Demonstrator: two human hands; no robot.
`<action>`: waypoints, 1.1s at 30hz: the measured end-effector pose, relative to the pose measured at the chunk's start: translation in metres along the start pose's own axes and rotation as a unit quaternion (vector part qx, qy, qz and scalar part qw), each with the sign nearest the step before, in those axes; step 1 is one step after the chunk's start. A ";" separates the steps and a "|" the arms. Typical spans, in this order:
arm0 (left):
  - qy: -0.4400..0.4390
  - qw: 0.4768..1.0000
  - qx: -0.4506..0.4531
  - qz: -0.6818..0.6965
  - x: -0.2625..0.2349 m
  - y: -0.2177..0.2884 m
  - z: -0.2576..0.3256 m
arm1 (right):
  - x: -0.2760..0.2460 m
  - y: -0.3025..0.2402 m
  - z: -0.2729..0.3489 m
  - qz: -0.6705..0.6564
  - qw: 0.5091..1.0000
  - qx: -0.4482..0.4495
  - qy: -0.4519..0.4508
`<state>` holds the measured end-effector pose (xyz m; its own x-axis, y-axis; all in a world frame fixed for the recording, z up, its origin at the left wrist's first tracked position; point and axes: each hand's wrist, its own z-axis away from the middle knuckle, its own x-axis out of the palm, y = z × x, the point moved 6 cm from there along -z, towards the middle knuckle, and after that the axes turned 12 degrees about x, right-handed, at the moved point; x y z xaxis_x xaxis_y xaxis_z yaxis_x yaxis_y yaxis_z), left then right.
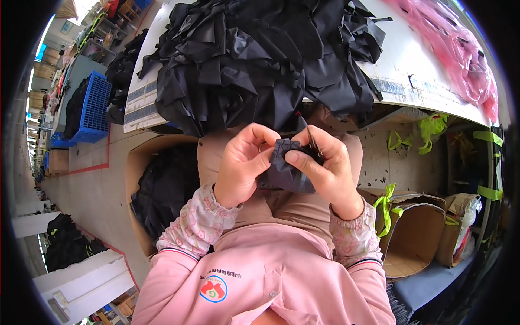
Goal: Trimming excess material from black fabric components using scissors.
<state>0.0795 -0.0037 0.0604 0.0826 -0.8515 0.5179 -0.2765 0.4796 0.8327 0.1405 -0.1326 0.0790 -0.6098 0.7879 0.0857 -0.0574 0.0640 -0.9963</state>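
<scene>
You are seated, looking down at your lap, both hands raised in front of your chest. Your left hand [242, 165] pinches the left edge of a small dark fabric piece [284, 168], thumb and fingers pressed together on it. Your right hand [325, 168] clamps the same piece from the right, thumb on top, and also holds thin snips [310, 132] whose slim dark tip points upward past your fingers. The fabric piece sits between the two hands, above your tan-covered lap, just below the edge of the table.

The white worktable [401, 59] stretches across the top of the view. A large heap of black fabric pieces [260, 54] covers most of it and spills over the near edge. Crumpled pink plastic sheeting [460, 49] lies at the table's far right end.

On the floor to your left stands an open cardboard box [135, 179] filled with black cloth. To your right, another cardboard box [411, 238] lies open, near green strips [430, 127] hanging under the table. Farther left, a blue plastic crate [95, 108] rests on the grey concrete floor [86, 200], which carries red painted lines. The room continues into a long workshop with more tables.
</scene>
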 end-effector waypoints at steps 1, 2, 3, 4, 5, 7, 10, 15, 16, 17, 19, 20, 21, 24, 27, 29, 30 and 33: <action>-0.011 0.999 0.011 -0.037 0.000 0.005 0.001 | 0.001 -0.003 -0.001 0.020 0.999 0.025 -0.001; -0.025 0.998 0.019 -0.058 0.001 0.013 0.001 | 0.003 -0.007 -0.003 0.041 0.998 0.047 -0.005; -0.026 0.997 -0.003 -0.076 0.000 0.017 0.006 | 0.006 -0.011 0.000 0.039 0.999 0.034 -0.014; -0.039 0.994 -0.013 -0.101 -0.002 0.021 0.010 | 0.008 -0.014 0.000 0.049 0.998 0.033 -0.001; -0.050 0.990 -0.018 -0.128 -0.003 0.022 0.014 | 0.010 -0.017 0.002 0.060 0.998 0.028 0.009; -0.067 0.992 -0.008 -0.109 0.009 0.024 0.017 | 0.005 -0.007 0.007 0.058 0.997 0.024 0.035; -0.089 0.992 0.031 -0.089 0.009 0.013 0.017 | 0.005 -0.010 0.013 0.044 0.996 0.053 0.065; -0.082 0.989 0.021 -0.122 -0.001 0.011 0.024 | 0.013 -0.007 0.016 0.024 0.994 0.082 0.071; -0.085 0.986 0.027 -0.141 -0.005 0.011 0.025 | 0.015 -0.005 0.015 0.027 0.994 0.082 0.063; -0.086 0.983 0.031 -0.159 -0.009 0.010 0.025 | 0.016 -0.003 0.014 0.029 0.994 0.085 0.056; -0.084 0.984 0.015 -0.158 -0.011 0.011 0.022 | 0.017 -0.002 0.012 0.022 0.995 0.089 0.046; -0.082 0.984 -0.012 -0.158 -0.012 0.008 0.022 | 0.015 0.001 0.012 0.014 0.993 0.107 0.049; -0.080 0.984 -0.005 -0.157 -0.014 0.009 0.021 | 0.014 0.005 0.012 0.006 0.991 0.124 0.051; -0.121 0.986 -0.037 -0.110 -0.008 0.006 0.025 | 0.012 0.009 0.017 -0.038 0.989 0.145 0.023; -0.148 0.986 -0.058 -0.046 -0.003 0.006 0.029 | 0.014 0.006 0.021 -0.096 0.984 0.144 -0.035; -0.132 0.990 -0.049 -0.002 0.006 0.014 0.030 | 0.015 0.002 0.022 -0.130 0.985 0.098 -0.066; -0.114 0.992 -0.040 0.038 0.010 0.017 0.030 | 0.017 -0.001 0.022 -0.107 0.989 0.084 -0.050; -0.069 0.992 -0.065 0.086 0.016 0.039 0.025 | 0.023 -0.011 0.008 -0.119 0.988 0.072 -0.070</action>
<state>0.0460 -0.0037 0.0957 -0.0893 -0.7718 0.6295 -0.1488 0.6353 0.7578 0.1207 -0.1205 0.0918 -0.6681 0.6677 0.3282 -0.3190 0.1415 -0.9371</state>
